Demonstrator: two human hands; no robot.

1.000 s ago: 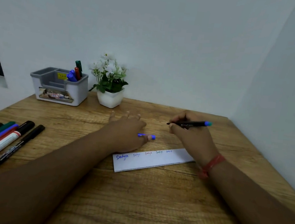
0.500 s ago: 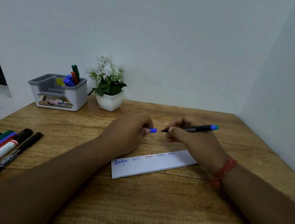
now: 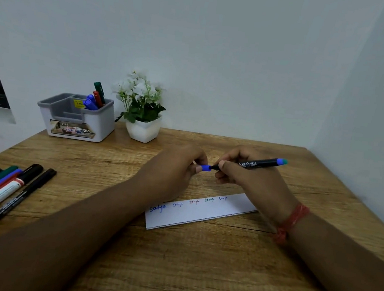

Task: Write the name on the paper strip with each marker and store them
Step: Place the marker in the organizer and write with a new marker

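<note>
My right hand (image 3: pixel 252 176) pinches a slim black marker with a blue end (image 3: pixel 256 163), the fingers (image 3: pixel 222 165) clamped on its barrel near the tip, its tail angled up toward the right edge of the wooden surface (image 3: pixel 196 265). My left hand (image 3: pixel 174 169) has its fingers closed on the small blue cap (image 3: pixel 205 167), which meets the marker's tip above the middle of the surface. Just beneath my hands, nearer to me, lies the white paper strip (image 3: pixel 202 212), slanted, with the name written along it five times in different colours. By the left edge a loose row of markers (image 3: pixel 1 193) lies flat, black, green, blue and one white-bodied. At the far left corner stands a grey-and-white plastic organiser (image 3: pixel 79 118) with blue, red and green markers (image 3: pixel 94 100) upright in its right compartment. Just beside it, against the back edge, sits a white pot of white flowers (image 3: pixel 142 113). A red thread band (image 3: pixel 292 221) wraps my right wrist.
</note>
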